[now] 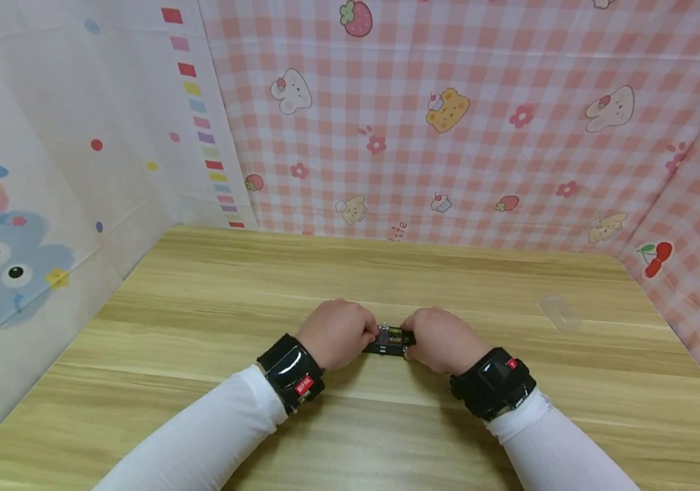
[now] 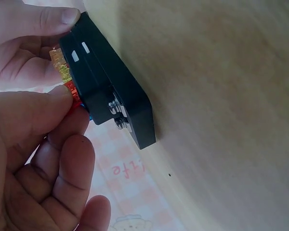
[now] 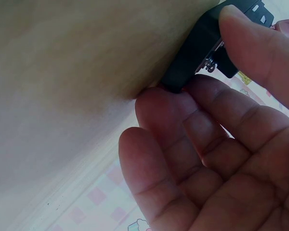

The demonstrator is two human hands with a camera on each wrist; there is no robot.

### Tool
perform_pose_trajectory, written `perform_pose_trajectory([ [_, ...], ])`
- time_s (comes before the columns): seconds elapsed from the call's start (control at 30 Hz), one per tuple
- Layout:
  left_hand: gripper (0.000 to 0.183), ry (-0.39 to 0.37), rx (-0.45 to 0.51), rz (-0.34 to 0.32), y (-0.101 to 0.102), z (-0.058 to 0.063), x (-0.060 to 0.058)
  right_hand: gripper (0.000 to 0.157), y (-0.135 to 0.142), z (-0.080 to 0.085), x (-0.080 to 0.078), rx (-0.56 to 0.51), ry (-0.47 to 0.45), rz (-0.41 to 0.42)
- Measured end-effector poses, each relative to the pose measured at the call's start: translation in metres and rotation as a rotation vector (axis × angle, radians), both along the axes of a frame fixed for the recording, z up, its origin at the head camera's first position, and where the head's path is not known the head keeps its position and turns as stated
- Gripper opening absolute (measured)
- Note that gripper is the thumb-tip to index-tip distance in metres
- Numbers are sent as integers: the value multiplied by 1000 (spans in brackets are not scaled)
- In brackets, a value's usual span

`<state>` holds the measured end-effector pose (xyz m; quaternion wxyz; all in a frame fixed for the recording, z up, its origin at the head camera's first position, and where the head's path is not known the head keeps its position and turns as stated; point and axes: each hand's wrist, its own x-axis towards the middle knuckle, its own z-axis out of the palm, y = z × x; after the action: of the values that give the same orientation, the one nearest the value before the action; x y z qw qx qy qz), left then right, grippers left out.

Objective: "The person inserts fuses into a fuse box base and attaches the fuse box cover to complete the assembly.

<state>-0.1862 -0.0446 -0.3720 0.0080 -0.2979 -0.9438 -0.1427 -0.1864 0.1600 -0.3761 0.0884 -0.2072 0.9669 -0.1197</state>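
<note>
A small black fuse box lies on the wooden table between both hands. Metal screw terminals show at its end in the left wrist view. Orange, yellow and red translucent blade fuses stand out of its top. My left hand pinches the red fuse between thumb and forefinger at the box. At the opposite end, my right hand grips the black body, thumb on one side and fingers on the other. A bit of blue beneath the left fingers is mostly hidden.
A clear plastic cover lies on the table to the right, beyond the right hand. Behind the table hangs a pink checked cloth; a white printed cloth hangs on the left.
</note>
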Motion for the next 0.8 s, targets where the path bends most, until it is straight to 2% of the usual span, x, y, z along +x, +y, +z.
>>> perform_pose_trajectory([
  [0.8,8,48,-10,-6,2,-2,2,12,-1,0,1,-13,-1,-6],
])
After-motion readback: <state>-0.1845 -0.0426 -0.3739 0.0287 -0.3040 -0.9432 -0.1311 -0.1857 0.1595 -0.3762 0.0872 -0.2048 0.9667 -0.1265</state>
